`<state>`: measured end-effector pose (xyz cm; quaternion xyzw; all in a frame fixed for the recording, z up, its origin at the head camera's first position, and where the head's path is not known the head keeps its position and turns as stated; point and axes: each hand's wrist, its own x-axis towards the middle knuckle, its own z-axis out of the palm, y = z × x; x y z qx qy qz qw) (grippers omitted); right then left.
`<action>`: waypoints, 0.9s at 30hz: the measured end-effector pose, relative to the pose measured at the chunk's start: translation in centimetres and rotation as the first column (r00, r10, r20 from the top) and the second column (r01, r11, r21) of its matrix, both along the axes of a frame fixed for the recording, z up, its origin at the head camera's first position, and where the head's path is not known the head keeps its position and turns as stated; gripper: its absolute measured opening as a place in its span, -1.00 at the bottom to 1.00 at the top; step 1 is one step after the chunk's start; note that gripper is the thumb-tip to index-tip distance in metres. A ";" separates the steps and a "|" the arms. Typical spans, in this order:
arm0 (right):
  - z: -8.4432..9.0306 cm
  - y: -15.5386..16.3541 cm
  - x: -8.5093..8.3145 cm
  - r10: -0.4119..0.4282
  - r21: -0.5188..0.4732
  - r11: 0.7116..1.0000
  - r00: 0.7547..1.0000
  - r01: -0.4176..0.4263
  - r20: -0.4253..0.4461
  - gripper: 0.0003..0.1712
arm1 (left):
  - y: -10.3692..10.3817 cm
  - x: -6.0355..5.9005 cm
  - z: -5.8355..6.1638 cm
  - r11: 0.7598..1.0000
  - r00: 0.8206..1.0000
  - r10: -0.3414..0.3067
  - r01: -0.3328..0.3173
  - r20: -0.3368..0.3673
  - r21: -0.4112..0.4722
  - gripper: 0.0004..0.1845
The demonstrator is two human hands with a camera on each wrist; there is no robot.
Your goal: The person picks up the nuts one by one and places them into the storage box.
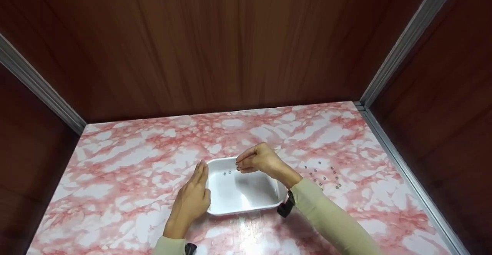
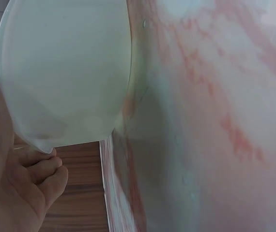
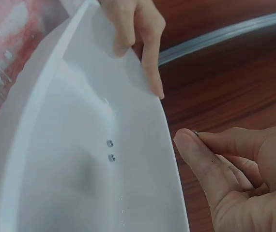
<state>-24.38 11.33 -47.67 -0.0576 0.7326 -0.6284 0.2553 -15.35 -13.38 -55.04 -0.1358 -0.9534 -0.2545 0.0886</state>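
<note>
A white plastic tub (image 1: 246, 205) stands on the table. My left hand (image 1: 193, 199) holds its left rim, with the thumb over the inner side and the fingers along the outside. Above the tub's far side, my right hand (image 1: 261, 159) pinches a small metal nut (image 3: 196, 133) between thumb and forefinger. Two more nuts (image 3: 111, 158) lie on the tub floor near the far wall. To the right of the tub, several nuts (image 1: 324, 178) are scattered over the table. In the left wrist view the tub's outer wall (image 2: 65, 72) fills the upper left.
The table (image 1: 127, 189) has a red and white marbled top. Brown wood-look panels (image 1: 230, 47) close off the back and both sides. A metal rail (image 1: 407, 178) runs along the right edge.
</note>
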 end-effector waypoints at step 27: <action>-0.8 0.8 0.6 0.020 0.105 0.994 0.999 -0.014 -0.050 -0.80 | 0.1 0.0 -0.3 1.000 0.998 -0.011 0.012 -0.056 0.029 -0.30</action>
